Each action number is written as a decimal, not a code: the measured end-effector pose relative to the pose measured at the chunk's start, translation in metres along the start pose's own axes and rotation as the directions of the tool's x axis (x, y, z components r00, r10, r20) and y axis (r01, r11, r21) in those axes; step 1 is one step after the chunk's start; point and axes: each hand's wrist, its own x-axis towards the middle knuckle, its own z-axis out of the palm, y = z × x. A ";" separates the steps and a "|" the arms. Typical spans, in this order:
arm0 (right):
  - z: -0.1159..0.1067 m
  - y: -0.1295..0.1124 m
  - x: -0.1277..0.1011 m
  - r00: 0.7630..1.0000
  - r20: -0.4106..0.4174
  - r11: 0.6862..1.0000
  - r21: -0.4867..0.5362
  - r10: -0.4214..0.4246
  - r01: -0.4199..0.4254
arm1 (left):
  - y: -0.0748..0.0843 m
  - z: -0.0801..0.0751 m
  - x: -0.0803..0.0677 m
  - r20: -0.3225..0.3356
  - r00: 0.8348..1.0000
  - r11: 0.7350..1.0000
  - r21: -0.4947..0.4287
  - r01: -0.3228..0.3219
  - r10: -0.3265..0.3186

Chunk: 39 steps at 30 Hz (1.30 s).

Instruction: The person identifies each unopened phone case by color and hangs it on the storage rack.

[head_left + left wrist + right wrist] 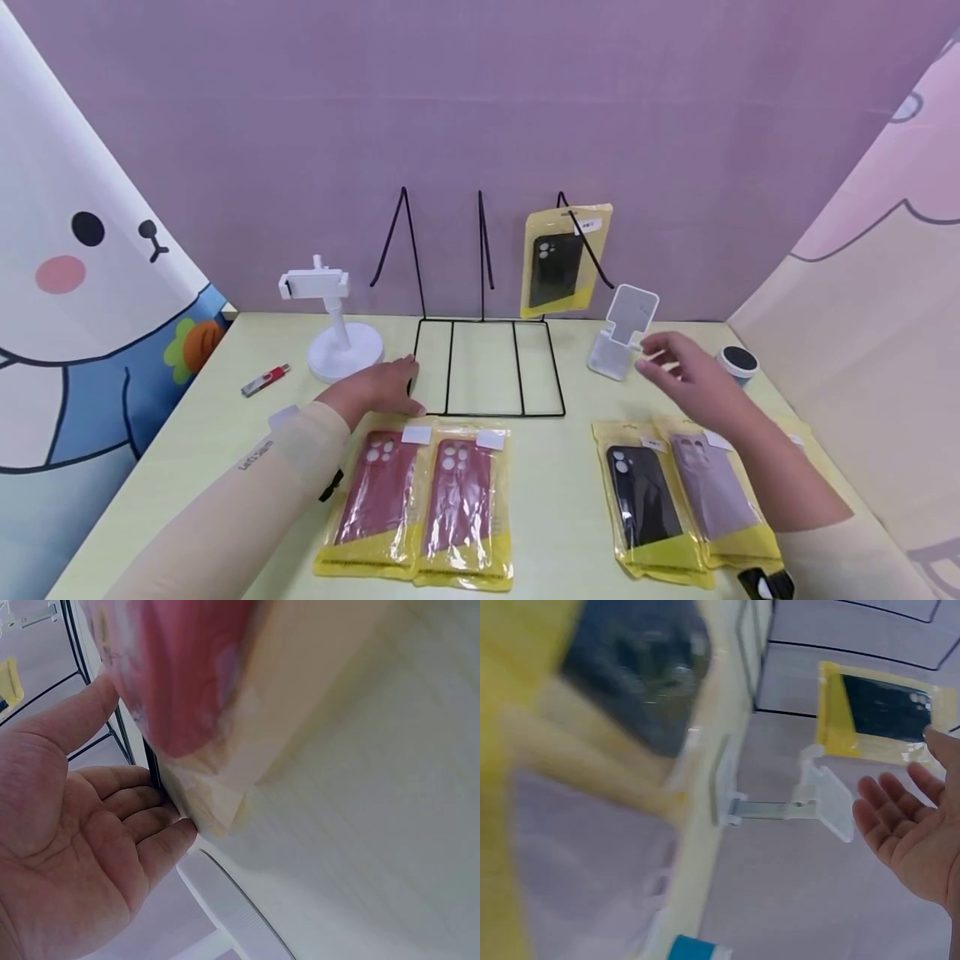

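Note:
My left hand [382, 387] rests at the left side of a black wire display rack [519, 369], its fingers at the base wire and its thumb spread apart. In the left wrist view these fingers look fairly straight. A bagged red phone case [378, 487] lies just below that hand, beside another bagged red phone case [459, 496]. On the rack's right hook hangs a bagged black phone case [555, 267]. My right hand [686, 375] is raised with loosely bent fingers and nothing in them, close to a white folding phone stand [611, 357].
Under the right forearm lie a bagged black phone case [645, 497] and a bagged lavender one [712, 483], with another bag partly hidden. A white round-based phone holder [345, 350] and a red USB stick [266, 380] are at left. A small dark-topped round container [738, 362] stands at right.

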 end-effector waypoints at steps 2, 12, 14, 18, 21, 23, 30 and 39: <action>0.007 0.004 -0.008 0.998 0.064 0.999 -0.041 0.021 -0.019 | -0.001 0.001 0.000 -0.004 1.000 1.000 0.000 -0.005 0.005; 0.037 0.019 -0.024 0.932 0.318 0.947 -0.314 0.173 -0.068 | -0.004 0.002 0.001 -0.005 1.000 1.000 0.004 -0.007 0.007; 0.043 0.023 -0.024 0.910 0.357 0.936 -0.344 0.211 -0.082 | -0.004 0.003 0.001 -0.004 1.000 1.000 0.008 -0.008 0.008; 0.052 0.027 -0.023 0.887 0.412 0.921 -0.389 0.211 -0.038 | -0.004 0.003 0.001 -0.001 1.000 1.000 0.009 -0.017 0.017; 0.056 0.029 -0.021 0.887 0.424 0.912 -0.410 0.181 0.009 | -0.002 0.002 0.000 0.001 1.000 1.000 0.010 -0.021 0.021; 0.057 0.028 -0.019 0.887 0.424 0.909 -0.416 0.181 0.014 | -0.001 0.001 0.000 0.003 1.000 1.000 0.019 -0.023 0.023; 0.059 0.027 -0.011 0.899 0.428 0.909 -0.405 0.093 0.099 | 0.002 -0.002 -0.002 0.007 0.999 0.999 0.027 -0.039 0.039; 0.052 0.013 -0.009 0.927 0.373 0.943 -0.321 0.042 0.086 | 0.004 -0.003 -0.005 0.017 1.000 0.999 0.029 -0.018 0.017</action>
